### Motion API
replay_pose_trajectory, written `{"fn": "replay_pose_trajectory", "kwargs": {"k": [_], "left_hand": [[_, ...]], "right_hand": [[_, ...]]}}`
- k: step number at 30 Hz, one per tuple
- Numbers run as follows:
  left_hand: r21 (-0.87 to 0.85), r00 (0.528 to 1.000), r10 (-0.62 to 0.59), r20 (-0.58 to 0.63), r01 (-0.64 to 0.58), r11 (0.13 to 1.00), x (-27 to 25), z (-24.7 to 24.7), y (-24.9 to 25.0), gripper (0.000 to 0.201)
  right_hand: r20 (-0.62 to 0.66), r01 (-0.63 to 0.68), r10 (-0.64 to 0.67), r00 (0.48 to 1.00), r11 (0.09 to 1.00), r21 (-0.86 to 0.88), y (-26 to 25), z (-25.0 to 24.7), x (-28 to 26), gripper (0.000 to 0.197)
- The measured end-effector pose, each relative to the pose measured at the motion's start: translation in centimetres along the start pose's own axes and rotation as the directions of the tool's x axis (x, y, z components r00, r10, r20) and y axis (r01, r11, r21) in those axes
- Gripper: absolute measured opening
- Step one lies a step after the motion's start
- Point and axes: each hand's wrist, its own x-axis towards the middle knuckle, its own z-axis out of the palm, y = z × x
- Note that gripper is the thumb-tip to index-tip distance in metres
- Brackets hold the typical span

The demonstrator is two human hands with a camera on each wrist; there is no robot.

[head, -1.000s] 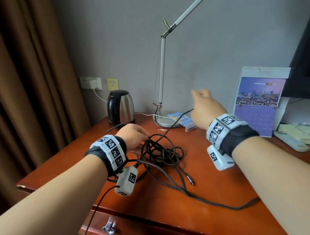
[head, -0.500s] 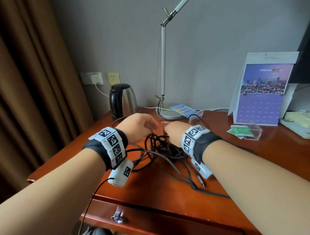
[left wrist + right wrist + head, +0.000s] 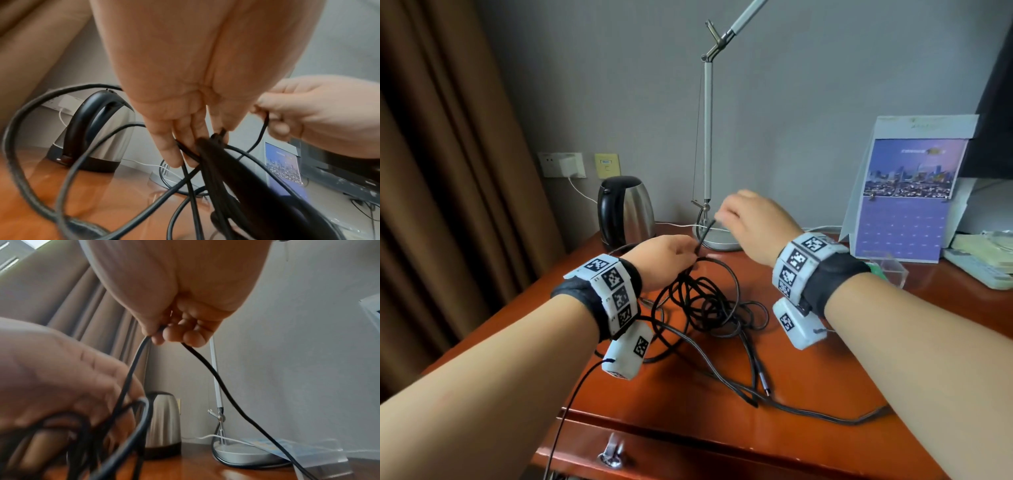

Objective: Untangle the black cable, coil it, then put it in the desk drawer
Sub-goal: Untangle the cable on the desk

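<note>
Black tangled cable [image 3: 709,301]: right hand [image 3: 751,226], now raised off the knot, pinches one strand; left hand [image 3: 662,258] clamps the bundle, so untangling proceeds.

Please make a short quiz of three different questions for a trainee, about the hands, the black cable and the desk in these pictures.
1. True or false: the black cable is already coiled.
2. What does the right hand pinch? A) the kettle handle B) a strand of the cable C) the lamp stem
3. Fill in: the left hand grips a bunch of cable ____.

Key
1. False: it lies tangled on the desk.
2. B.
3. Loops; the drawer shows only its front edge.
</note>
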Motion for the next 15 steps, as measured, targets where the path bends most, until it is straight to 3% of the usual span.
{"fn": "replay_pose_trajectory", "kwargs": {"k": [2, 4, 9, 11, 13, 15], "left_hand": [[0.089, 1.000, -0.013, 0.009, 0.012, 0.996, 0.1, 0.0, -0.1, 0.013], [0.142, 0.999, -0.033, -0.002, 0.033, 0.989, 0.1, 0.0, -0.3, 0.012], [0.078, 0.997, -0.074, 0.020, 0.072, 0.994, -0.3, 0.1, -0.9, 0.016], [0.051, 0.995, -0.067, 0.077, 0.063, 0.997, -0.5, 0.2, -0.5, 0.020], [0.083, 0.988, -0.070, 0.137, 0.059, 0.995, -0.6, 0.5, -0.1, 0.019], [0.118, 0.986, -0.081, 0.143, 0.064, 0.991, -0.6, 0.6, 0.2, 0.021]], "right_hand": [[-0.173, -0.080, 0.100, 0.980, 0.990, 0.118, 0.4, -1.3, 0.7, 0.028], [-0.318, -0.166, 0.231, 0.919, 0.962, 0.219, 1.1, -3.2, 1.5, 0.029], [-0.458, -0.254, 0.499, 0.735, 0.830, 0.497, 4.2, -6.8, 3.2, 0.032], [-0.463, -0.262, 0.587, 0.664, 0.762, 0.592, 5.1, -7.1, 3.3, 0.029], [-0.380, -0.319, 0.684, 0.622, 0.665, 0.675, 5.9, -6.8, 3.0, 0.029], [-0.183, -0.495, 0.725, 0.664, 0.609, 0.620, 7.1, -6.1, 2.4, 0.031]]}}
